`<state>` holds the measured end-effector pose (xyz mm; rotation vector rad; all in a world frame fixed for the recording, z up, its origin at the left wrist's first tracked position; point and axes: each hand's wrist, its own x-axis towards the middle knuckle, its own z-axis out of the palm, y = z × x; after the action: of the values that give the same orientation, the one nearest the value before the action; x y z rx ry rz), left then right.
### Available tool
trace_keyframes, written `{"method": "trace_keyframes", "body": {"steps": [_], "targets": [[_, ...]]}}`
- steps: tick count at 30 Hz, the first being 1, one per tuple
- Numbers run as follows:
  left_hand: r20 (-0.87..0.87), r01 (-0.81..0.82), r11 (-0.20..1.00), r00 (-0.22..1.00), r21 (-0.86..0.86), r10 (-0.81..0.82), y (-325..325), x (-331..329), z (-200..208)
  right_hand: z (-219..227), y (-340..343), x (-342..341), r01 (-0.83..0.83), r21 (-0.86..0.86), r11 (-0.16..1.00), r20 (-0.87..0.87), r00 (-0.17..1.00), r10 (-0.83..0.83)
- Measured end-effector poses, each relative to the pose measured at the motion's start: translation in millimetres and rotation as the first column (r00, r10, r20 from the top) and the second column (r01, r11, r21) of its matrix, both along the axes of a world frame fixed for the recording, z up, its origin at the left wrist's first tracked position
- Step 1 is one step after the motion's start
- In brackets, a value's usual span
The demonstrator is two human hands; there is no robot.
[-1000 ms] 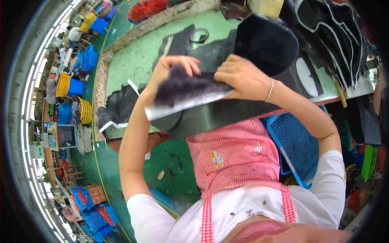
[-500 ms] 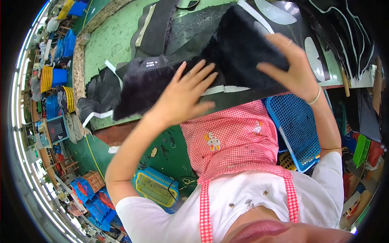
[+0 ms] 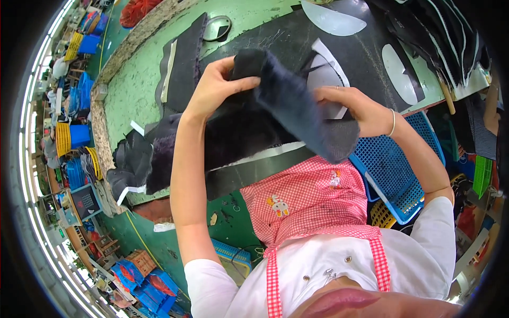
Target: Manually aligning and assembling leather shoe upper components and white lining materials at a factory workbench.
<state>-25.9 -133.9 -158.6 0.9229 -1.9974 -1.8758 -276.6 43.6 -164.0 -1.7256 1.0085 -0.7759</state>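
Observation:
A dark, furry-lined piece of material (image 3: 291, 106) is raised over the workbench between my hands, bent into a curve. My left hand (image 3: 220, 87) grips its far-left end, thumb and fingers closed on the edge. At its right side, my right hand (image 3: 366, 110) holds the other edge, with some fingertips hidden behind the material. Below lie more black plush pieces (image 3: 228, 132) with a white strip along the near edge. A pale curved template (image 3: 325, 79) rests on the bench just beyond my right hand.
Two whitish templates (image 3: 334, 20) lie on the black cutting mat (image 3: 275, 45). A tape-like ring (image 3: 217, 27) sits near a long dark strip (image 3: 183, 66). Black pieces with pale edges (image 3: 445, 40) hang at the far right. A blue basket (image 3: 397, 159) stands beside the bench.
Both hands have lifted a furry piece off the bench and folded it. My left hand moved from lying flat on the material up to its far edge; my right moved nearer.

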Motion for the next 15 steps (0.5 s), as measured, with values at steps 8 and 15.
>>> {"method": "trace_keyframes", "body": {"steps": [8,15], "targets": [[-0.153,-0.135,0.967,0.983,-0.216,0.104,13,1,-9,-15,4,-11,0.04,0.156,0.987,0.216,0.974,-0.073],[-0.207,-0.179,0.906,0.973,-0.384,0.105,16,-14,-8,-12,-1,-9,0.381,0.385,0.841,0.237,0.84,-0.489]]}}
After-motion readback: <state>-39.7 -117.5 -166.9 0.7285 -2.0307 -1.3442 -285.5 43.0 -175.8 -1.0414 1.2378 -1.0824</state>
